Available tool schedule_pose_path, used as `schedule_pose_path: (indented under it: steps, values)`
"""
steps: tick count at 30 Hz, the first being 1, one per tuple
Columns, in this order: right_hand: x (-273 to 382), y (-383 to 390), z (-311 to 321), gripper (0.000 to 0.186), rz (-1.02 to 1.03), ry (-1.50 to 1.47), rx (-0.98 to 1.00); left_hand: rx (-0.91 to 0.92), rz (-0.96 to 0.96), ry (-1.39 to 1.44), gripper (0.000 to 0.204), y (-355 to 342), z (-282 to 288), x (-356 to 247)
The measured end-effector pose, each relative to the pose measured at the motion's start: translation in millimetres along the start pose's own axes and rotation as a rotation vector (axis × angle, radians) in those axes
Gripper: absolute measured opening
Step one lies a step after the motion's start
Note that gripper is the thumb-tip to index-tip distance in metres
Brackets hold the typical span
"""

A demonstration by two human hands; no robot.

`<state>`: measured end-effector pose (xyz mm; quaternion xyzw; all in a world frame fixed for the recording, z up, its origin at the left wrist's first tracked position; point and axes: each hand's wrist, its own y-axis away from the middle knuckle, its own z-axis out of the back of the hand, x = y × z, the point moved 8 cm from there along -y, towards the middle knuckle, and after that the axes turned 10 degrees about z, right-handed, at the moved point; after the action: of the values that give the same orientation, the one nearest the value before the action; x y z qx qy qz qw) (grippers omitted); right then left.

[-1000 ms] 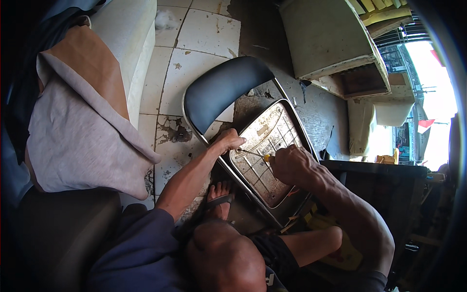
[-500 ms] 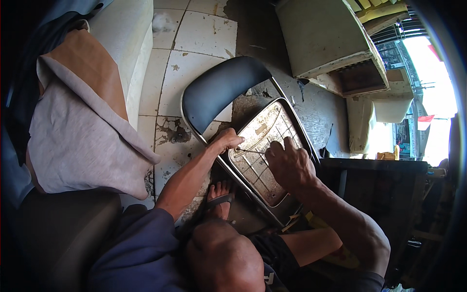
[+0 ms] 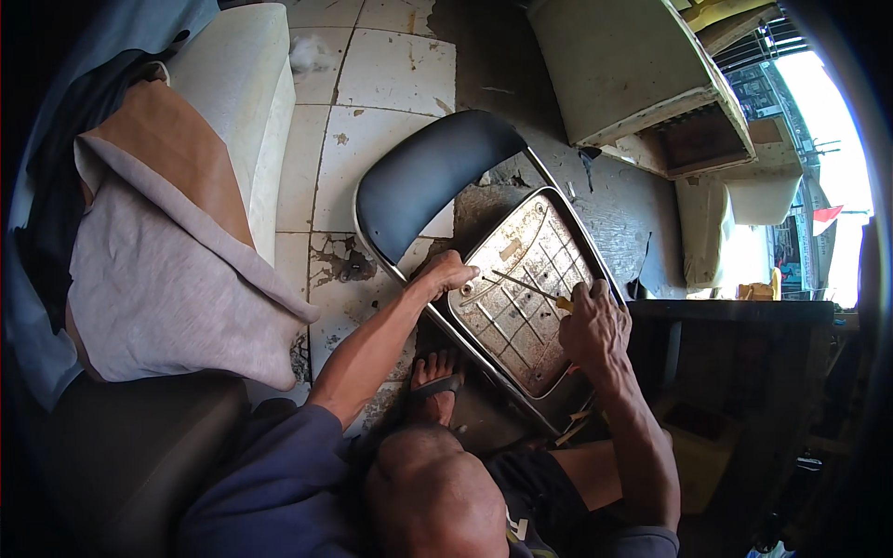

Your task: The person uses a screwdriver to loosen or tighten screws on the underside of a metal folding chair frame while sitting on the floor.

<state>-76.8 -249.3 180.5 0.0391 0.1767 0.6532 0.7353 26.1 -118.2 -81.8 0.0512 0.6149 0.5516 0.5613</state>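
Observation:
A folding chair lies in front of me, with a black padded backrest (image 3: 419, 177) and a rusty metal seat pan (image 3: 516, 325) whose underside shows ridges and holes. My left hand (image 3: 445, 275) grips the seat's left corner, beside a round hole (image 3: 466, 290); whatever lies under its fingers is hidden. My right hand (image 3: 595, 325) is closed round the yellow handle of a screwdriver (image 3: 527, 286). Its thin shaft slants up-left across the pan, the tip close to my left fingers; I cannot tell whether it touches the metal. My sandalled foot (image 3: 433, 395) is below the chair.
Draped tan-backed fabric (image 3: 177, 279) and a pale foam block (image 3: 233, 84) are at left, above a dark cushion (image 3: 149, 446). A worn pale cabinet (image 3: 623, 65) stands upper right on the cracked floor (image 3: 381, 74). A dark piece of furniture (image 3: 744, 316) is beside my right arm.
My right hand has moved right with the screwdriver, and its tip has left the spot by the corner hole. My left hand keeps its grip on the corner as the view shifts slightly.

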Motion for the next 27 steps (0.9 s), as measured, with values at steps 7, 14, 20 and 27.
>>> schedule_pose_path:
  steps: [7,14,20,27]
  values:
    - [3.3,2.1,-157.8,0.041,-0.375,-0.763,0.019,0.071,0.036,0.093,0.069,-27.9,-0.5,33.8]
    - [-85.2,28.5,-223.9,0.036,-0.649,-0.756,-0.409,0.060,0.057,0.120,0.060,-12.5,0.0,21.5]
    - [-94.4,16.7,-228.4,0.024,-0.501,-0.739,-0.387,0.058,0.121,0.161,0.061,3.3,-4.8,5.6]
    - [-80.4,9.6,-222.1,0.020,-0.413,-0.746,-0.477,0.074,0.063,0.175,0.055,-26.3,-3.5,37.3]
